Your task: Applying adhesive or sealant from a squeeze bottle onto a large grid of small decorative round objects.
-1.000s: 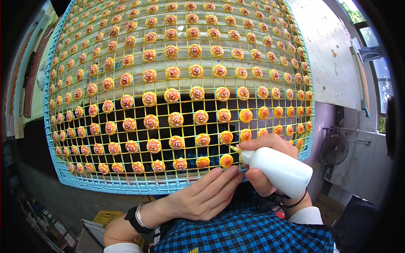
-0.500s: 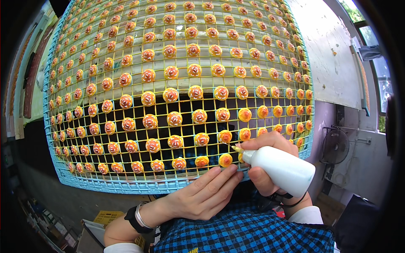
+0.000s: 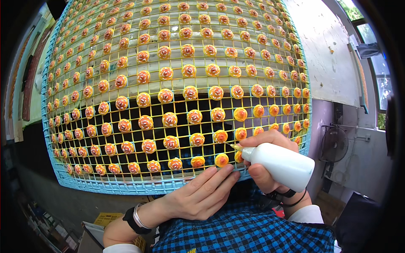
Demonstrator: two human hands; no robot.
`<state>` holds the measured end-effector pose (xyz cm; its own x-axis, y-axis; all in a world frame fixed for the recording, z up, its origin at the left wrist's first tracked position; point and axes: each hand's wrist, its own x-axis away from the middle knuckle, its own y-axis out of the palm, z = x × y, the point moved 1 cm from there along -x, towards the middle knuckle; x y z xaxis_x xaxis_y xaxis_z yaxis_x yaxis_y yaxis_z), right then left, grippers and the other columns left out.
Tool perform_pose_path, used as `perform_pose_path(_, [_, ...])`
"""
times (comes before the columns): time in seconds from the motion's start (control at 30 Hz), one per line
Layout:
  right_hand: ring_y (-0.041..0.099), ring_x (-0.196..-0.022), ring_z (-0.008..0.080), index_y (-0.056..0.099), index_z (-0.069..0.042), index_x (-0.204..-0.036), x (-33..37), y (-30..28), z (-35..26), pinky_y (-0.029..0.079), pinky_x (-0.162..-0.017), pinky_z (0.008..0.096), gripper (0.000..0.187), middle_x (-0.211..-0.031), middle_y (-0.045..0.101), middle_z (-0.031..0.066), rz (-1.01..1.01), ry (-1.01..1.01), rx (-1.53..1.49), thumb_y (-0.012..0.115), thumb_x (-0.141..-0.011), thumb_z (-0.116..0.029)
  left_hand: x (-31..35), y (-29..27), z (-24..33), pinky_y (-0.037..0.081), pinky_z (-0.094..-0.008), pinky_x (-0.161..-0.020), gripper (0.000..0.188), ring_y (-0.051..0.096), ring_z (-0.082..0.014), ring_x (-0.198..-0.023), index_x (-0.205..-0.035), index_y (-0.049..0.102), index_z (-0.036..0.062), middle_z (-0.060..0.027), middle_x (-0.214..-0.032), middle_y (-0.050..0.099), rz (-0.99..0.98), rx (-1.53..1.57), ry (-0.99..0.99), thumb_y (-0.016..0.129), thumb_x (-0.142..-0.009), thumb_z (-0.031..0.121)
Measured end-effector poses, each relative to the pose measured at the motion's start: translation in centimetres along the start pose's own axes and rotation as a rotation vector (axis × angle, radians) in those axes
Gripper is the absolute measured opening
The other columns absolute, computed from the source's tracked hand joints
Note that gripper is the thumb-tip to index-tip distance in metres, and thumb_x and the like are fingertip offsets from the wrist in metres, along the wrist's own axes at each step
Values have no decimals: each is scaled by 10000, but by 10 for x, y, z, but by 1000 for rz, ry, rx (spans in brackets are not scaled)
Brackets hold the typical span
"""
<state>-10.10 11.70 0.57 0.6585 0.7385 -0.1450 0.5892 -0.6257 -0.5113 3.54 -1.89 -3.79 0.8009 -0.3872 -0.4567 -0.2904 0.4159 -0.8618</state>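
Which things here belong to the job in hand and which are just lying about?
Job:
white squeeze bottle, in the right hand
yellow wire grid with blue border, left hand at its edge
orange-yellow rosettes on it

Just around:
black fan, right
yellow crate, lower left

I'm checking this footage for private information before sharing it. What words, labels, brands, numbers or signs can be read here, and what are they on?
None can be read.
White squeeze bottle in the right hand: no legible lettering on the visible side.
Black wristband: no readable text.
Cluttered items at lower left: too small and blurred to tell whether they carry print.
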Motion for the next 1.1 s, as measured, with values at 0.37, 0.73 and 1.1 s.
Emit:
perform_pose_path(0.37, [650, -613, 211, 638, 1, -871, 3, -1, 0, 518, -550, 282, 285, -820, 637, 107, 5, 56, -40, 700, -784, -263, 1, 0, 1, 426, -343, -990, 143, 583, -203, -1121, -900, 696, 149, -44, -1181, 616, -2, 10, -4, 566, -843, 169])
perform_pose_path(0.73, [641, -641, 187, 638, 19, -934, 10, 3, 6, 509, -566, 267, 337, -884, 633, 120, 67, 140, -160, 692, -815, -292, 1, 1, 2, 426, -337, -982, 133, 587, -192, -1115, -904, 695, 148, -41, -1178, 622, 11, 11, -21, 585, -834, 175])
perform_pose_path(1.1, [634, -619, 185, 638, 13, -924, 10, 4, 8, 501, -540, 264, 333, -869, 630, 109, 69, 122, -131, 690, -818, -299, 1, 1, 2, 418, -336, -985, 135, 585, -189, -1117, -903, 695, 156, -35, -1172, 628, 12, 0, -19, 580, -839, 186])
